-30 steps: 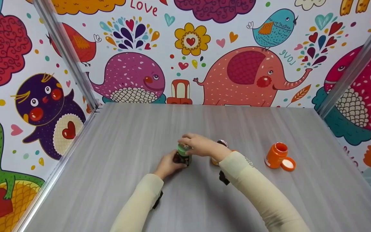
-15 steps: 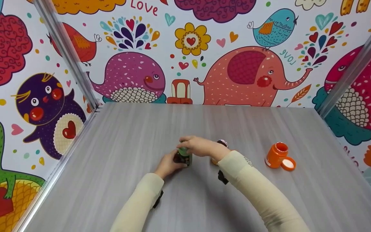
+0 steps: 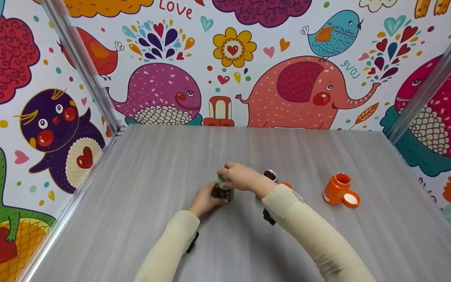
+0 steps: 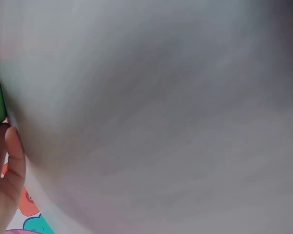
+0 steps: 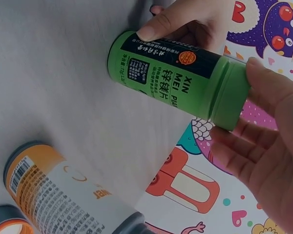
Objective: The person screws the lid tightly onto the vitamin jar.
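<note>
The green XIN MEI PIAN bottle (image 5: 166,73) is upright on the table (image 3: 151,164), a little left of the middle and well apart from the far edge. Its green cap (image 5: 229,95) is seated on its top end, and the label looks toward my right-wrist camera. I read its long axis as near vertical, with a hand at each end: the left hand (image 3: 206,199) grips the body low down from the left, thumb across the label and fingers curled behind, while the right hand (image 3: 245,178) comes over from the right, its thumb and fingers clamped on opposite sides of the cap. To my judgement everything hangs on that axis: the right fingers are the ones at the cap, so any twist or lift would have to follow the bottle's upright line while the left hand steadies the base. Just right of it, partly behind the right wrist, stands an orange-and-white bottle (image 5: 73,185). Farther toward the table's right edge stands an open orange jar (image 3: 333,192), its orange lid (image 3: 351,199) lying white side up beside it, whether touching I can't tell.
</note>
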A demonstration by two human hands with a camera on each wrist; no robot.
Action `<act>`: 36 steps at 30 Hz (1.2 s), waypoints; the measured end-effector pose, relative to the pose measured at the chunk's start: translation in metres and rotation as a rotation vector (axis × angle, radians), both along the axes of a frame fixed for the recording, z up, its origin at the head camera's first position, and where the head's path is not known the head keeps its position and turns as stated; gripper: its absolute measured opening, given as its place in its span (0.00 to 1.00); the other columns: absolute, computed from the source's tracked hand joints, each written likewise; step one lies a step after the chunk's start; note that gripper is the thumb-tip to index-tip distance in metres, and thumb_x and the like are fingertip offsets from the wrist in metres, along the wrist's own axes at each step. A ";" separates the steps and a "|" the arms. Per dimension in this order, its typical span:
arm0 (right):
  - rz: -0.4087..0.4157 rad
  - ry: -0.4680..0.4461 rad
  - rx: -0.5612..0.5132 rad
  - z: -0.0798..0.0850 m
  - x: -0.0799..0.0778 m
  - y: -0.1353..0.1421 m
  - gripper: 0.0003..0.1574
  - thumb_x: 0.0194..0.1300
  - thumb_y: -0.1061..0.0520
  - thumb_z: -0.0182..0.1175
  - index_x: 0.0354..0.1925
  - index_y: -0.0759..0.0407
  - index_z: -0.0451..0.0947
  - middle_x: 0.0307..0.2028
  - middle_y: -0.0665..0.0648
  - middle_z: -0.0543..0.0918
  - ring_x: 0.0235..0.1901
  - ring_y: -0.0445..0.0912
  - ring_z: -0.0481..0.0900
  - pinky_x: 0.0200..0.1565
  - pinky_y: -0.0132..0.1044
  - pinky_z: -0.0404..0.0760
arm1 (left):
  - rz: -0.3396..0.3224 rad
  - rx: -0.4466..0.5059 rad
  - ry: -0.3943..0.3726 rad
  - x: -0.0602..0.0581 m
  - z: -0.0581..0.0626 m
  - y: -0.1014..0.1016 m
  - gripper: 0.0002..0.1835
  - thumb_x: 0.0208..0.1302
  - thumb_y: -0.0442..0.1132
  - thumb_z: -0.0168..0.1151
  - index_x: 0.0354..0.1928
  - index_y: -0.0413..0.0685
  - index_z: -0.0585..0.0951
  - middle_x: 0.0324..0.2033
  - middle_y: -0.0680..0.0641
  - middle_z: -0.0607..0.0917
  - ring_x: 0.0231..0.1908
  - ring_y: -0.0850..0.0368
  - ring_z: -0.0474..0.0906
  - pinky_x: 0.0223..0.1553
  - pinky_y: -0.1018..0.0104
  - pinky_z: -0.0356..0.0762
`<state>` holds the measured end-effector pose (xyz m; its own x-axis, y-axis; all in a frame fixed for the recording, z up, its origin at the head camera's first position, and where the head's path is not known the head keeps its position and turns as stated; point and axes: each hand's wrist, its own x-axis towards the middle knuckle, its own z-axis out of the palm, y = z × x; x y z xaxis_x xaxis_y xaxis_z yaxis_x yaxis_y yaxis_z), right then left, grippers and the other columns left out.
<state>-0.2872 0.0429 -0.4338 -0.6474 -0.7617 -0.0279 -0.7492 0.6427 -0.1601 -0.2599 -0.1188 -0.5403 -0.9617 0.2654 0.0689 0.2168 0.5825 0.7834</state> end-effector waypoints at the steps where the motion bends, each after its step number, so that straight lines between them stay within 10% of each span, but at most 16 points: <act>1: -0.025 0.009 0.011 0.000 0.000 -0.001 0.24 0.63 0.49 0.57 0.54 0.59 0.73 0.41 0.59 0.75 0.35 0.47 0.74 0.38 0.39 0.77 | 0.000 0.001 0.001 0.000 0.000 0.000 0.28 0.51 0.45 0.69 0.53 0.42 0.72 0.48 0.41 0.80 0.50 0.47 0.75 0.52 0.52 0.70; 10: -0.122 -0.027 0.009 -0.001 -0.002 -0.001 0.35 0.60 0.41 0.57 0.60 0.58 0.67 0.55 0.60 0.72 0.49 0.52 0.74 0.52 0.48 0.72 | 0.005 0.004 -0.005 0.000 0.000 0.000 0.27 0.51 0.45 0.69 0.52 0.42 0.73 0.48 0.41 0.79 0.49 0.47 0.75 0.51 0.52 0.71; 19: 0.009 -0.265 -0.022 0.011 -0.004 0.010 0.32 0.60 0.66 0.58 0.63 0.58 0.65 0.66 0.61 0.60 0.64 0.53 0.61 0.59 0.46 0.67 | 0.012 0.025 -0.015 -0.001 -0.001 0.000 0.28 0.51 0.44 0.69 0.53 0.41 0.73 0.48 0.41 0.80 0.49 0.47 0.75 0.51 0.52 0.71; 36: 0.040 -0.143 0.003 0.007 -0.003 0.008 0.25 0.62 0.61 0.57 0.58 0.57 0.71 0.51 0.61 0.74 0.47 0.50 0.75 0.48 0.42 0.76 | 0.008 0.047 -0.007 0.000 -0.002 0.000 0.30 0.50 0.43 0.69 0.55 0.41 0.72 0.49 0.40 0.79 0.50 0.46 0.75 0.52 0.52 0.70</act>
